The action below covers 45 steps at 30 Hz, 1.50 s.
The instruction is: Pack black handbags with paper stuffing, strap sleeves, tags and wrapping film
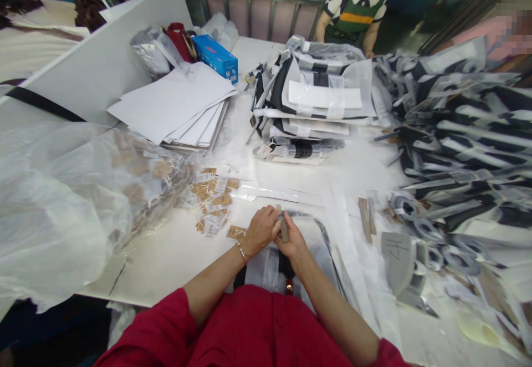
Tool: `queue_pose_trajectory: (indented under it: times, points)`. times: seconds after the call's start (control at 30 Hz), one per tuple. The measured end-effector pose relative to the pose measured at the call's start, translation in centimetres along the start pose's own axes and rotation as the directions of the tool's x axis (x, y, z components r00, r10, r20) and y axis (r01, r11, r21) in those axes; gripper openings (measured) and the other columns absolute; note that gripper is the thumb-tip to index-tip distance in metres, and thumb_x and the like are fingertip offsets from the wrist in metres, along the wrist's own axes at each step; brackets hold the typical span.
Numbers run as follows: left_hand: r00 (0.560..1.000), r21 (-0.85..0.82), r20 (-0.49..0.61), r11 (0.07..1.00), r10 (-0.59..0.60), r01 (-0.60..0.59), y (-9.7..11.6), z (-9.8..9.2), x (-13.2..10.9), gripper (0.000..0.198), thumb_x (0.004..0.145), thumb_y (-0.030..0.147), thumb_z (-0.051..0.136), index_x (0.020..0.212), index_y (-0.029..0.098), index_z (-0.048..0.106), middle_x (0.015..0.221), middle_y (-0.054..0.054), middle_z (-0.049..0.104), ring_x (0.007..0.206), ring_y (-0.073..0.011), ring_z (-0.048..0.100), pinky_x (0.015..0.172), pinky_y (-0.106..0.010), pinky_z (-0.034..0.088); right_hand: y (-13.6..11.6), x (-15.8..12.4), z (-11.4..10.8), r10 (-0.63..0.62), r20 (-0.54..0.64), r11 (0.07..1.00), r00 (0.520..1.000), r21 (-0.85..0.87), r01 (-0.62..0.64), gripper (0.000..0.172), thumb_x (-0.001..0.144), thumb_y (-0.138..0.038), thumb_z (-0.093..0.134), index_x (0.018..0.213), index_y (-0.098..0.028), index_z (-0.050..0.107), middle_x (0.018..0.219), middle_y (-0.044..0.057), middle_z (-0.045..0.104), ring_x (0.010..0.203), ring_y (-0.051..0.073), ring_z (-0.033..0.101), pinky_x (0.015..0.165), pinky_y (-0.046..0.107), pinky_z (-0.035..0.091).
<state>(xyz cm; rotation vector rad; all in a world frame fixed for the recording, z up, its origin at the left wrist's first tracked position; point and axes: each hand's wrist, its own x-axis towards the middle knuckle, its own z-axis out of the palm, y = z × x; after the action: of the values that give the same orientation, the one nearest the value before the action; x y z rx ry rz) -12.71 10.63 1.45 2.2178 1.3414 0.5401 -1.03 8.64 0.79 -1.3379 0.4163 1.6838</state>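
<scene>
My left hand (262,229) and my right hand (293,238) meet over the near edge of the table, fingers closed together. Between them shows a short, stiff grey-brown strip (285,230), pinched by my right hand; the left fingertips press against it too. Below the hands, close to my body, lies a bag (324,248) with dark edging and clear plastic over it, partly hidden by my arms. Just left of my left hand is a brown card tag (236,232), beside a heap of similar tags with white strings (211,200).
Stacked plastic-wrapped bags (324,98) stand ahead, with a person (353,12) behind them. More wrapped bags (469,134) pile up right, near tape rolls and a grey tape dispenser (401,264). Left are white sheets (174,101), a blue box (216,56) and a large plastic bag (62,200).
</scene>
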Motion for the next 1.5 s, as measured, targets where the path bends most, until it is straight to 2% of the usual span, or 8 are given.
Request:
queue_pose_trajectory:
  times: [0.27, 0.47, 0.77, 0.97, 1.17, 1.27, 1.37, 1.5]
  points:
    - [0.797, -0.385, 0.298, 0.699, -0.525, 0.603, -2.3, 0.9, 4.6, 0.024, 0.078, 0.036, 0.062, 0.065, 0.017, 0.056, 0.060, 0.003, 0.053, 0.062, -0.0138, 0.049, 0.061, -0.026, 0.036, 0.0, -0.1, -0.1, -0.033, -0.065, 0.999, 0.997, -0.026, 0.032, 0.020, 0.077, -0.036, 0.076, 0.073, -0.021, 0.062, 0.061, -0.004, 0.066, 0.053, 0.010, 0.061, 0.049, 0.021, 0.047]
    - [0.799, -0.538, 0.453, 0.594, -0.395, 0.598, -3.6, 1.6, 5.0, 0.048, 0.075, 0.061, 0.055, 0.061, 0.015, 0.057, 0.053, 0.002, 0.051, 0.052, -0.0114, 0.043, 0.052, -0.025, 0.033, -0.8, 0.0, -0.4, -0.096, -0.025, 0.979, 0.995, -0.183, 0.090, 0.027, 0.072, -0.040, 0.080, 0.070, -0.019, 0.061, 0.059, -0.003, 0.064, 0.054, 0.011, 0.061, 0.049, 0.021, 0.048]
    - [0.834, -0.508, 0.301, 0.662, -0.463, 0.551, -4.2, 2.6, 6.3, 0.030, 0.075, 0.041, 0.053, 0.057, 0.017, 0.053, 0.053, 0.004, 0.047, 0.057, -0.0114, 0.043, 0.054, -0.023, 0.031, -1.4, -2.2, -1.6, -0.457, 0.182, 0.859, 0.871, -0.163, 0.485, 0.039, 0.062, -0.033, 0.085, 0.093, -0.023, 0.063, 0.101, 0.002, 0.071, 0.096, 0.019, 0.068, 0.090, 0.034, 0.054]
    - [0.826, -0.350, 0.291, 0.750, -0.483, 0.562, -4.5, 2.9, 7.4, 0.022, 0.079, 0.029, 0.053, 0.061, 0.017, 0.059, 0.058, 0.002, 0.055, 0.060, -0.0133, 0.049, 0.058, -0.025, 0.034, -2.1, -1.1, -1.0, -0.533, 0.298, 0.635, 0.792, -0.477, 0.607, 0.063, 0.053, -0.022, 0.085, 0.111, -0.026, 0.062, 0.113, 0.004, 0.065, 0.098, 0.021, 0.064, 0.085, 0.034, 0.054]
    - [0.821, -0.230, 0.319, 0.801, -0.474, 0.553, -4.4, 3.5, 8.4, 0.017, 0.078, 0.026, 0.055, 0.068, 0.016, 0.065, 0.068, -0.002, 0.065, 0.067, -0.0162, 0.056, 0.064, -0.026, 0.039, -4.9, 0.9, -0.9, -0.547, 0.570, 0.123, 0.613, -0.670, 0.732, 0.005, 0.073, -0.030, 0.072, 0.077, -0.027, 0.071, 0.084, 0.003, 0.064, 0.081, 0.021, 0.057, 0.086, 0.037, 0.047]
    - [0.828, -0.199, 0.305, 0.819, -0.470, 0.538, -4.0, 3.6, 8.7, 0.019, 0.081, 0.026, 0.053, 0.071, 0.017, 0.066, 0.073, -0.004, 0.067, 0.071, -0.0173, 0.058, 0.067, -0.026, 0.040, -5.9, 1.4, -0.7, -0.502, 0.677, -0.069, 0.538, -0.651, 0.756, 0.005, 0.077, -0.033, 0.069, 0.075, -0.029, 0.070, 0.086, 0.005, 0.063, 0.087, 0.023, 0.054, 0.090, 0.039, 0.044]
    - [0.848, -0.199, 0.271, 0.835, -0.456, 0.513, -3.6, 3.4, 8.6, 0.021, 0.085, 0.026, 0.050, 0.075, 0.018, 0.066, 0.076, -0.004, 0.068, 0.072, -0.0171, 0.058, 0.067, -0.026, 0.040, -6.7, 2.0, -0.4, -0.502, 0.713, -0.159, 0.490, -0.633, 0.758, 0.006, 0.075, -0.033, 0.072, 0.073, -0.028, 0.069, 0.093, 0.006, 0.065, 0.096, 0.025, 0.052, 0.097, 0.041, 0.038]
    - [0.872, -0.226, 0.220, 0.847, -0.437, 0.482, -3.0, 3.2, 8.4, 0.023, 0.090, 0.025, 0.045, 0.080, 0.019, 0.065, 0.076, -0.002, 0.067, 0.072, -0.0157, 0.057, 0.068, -0.026, 0.039, -7.6, 3.1, 0.0, -0.534, 0.630, -0.108, 0.563, -0.712, 0.694, 0.008, 0.071, -0.032, 0.071, 0.070, -0.027, 0.065, 0.083, 0.004, 0.064, 0.089, 0.024, 0.051, 0.093, 0.038, 0.038]
